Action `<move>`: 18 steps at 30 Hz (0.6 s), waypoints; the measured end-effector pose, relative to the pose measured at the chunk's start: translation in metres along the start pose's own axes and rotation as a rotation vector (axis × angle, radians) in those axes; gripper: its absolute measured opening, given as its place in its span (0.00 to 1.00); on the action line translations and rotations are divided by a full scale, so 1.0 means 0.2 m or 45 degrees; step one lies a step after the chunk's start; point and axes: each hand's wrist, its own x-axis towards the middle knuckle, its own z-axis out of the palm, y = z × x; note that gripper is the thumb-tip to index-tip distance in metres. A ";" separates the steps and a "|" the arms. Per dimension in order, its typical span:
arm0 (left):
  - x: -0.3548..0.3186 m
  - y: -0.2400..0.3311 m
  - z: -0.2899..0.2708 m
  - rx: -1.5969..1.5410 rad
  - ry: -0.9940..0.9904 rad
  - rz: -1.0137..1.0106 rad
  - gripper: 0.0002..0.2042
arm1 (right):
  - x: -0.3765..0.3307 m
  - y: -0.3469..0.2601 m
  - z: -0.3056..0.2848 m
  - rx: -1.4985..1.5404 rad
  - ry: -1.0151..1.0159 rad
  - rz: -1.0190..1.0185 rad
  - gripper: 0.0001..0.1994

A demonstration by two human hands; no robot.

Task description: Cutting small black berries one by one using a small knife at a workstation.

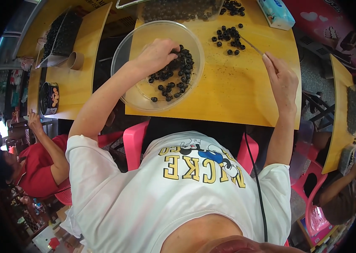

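Note:
My left hand (161, 52) reaches into a round clear plastic tub (121, 69). Its fingers curl closed at the upper edge of a pile of small black round bead-like pieces (171, 86); what they hold, if anything, is hidden. Some of these pieces show a hole or pale ring on top. At the right of the table my right hand (281, 78) grips a slim metal tool (251, 45), pointing up and left. The tool's tip is beside a loose cluster of the same black pieces (227, 36) lying on the wood.
A clear box of dark pieces (182, 10) stands at the table's far side. A tissue pack (275, 14) lies at the far right corner of the yellow table (228, 92). Other people sit at the side tables. A black cable (254, 160) hangs down my shirt.

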 end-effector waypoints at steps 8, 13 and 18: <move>0.02 -0.01 0.02 -0.013 -0.108 -0.012 0.10 | -0.08 -0.05 -0.06 0.165 0.071 -0.012 0.11; -0.03 0.06 -0.10 -0.956 -0.083 -0.214 0.10 | -0.15 -0.06 -0.11 0.290 0.041 0.086 0.10; -0.16 0.30 -0.15 -2.262 -0.339 -0.315 0.14 | -0.25 -0.04 -0.11 0.481 0.078 0.216 0.10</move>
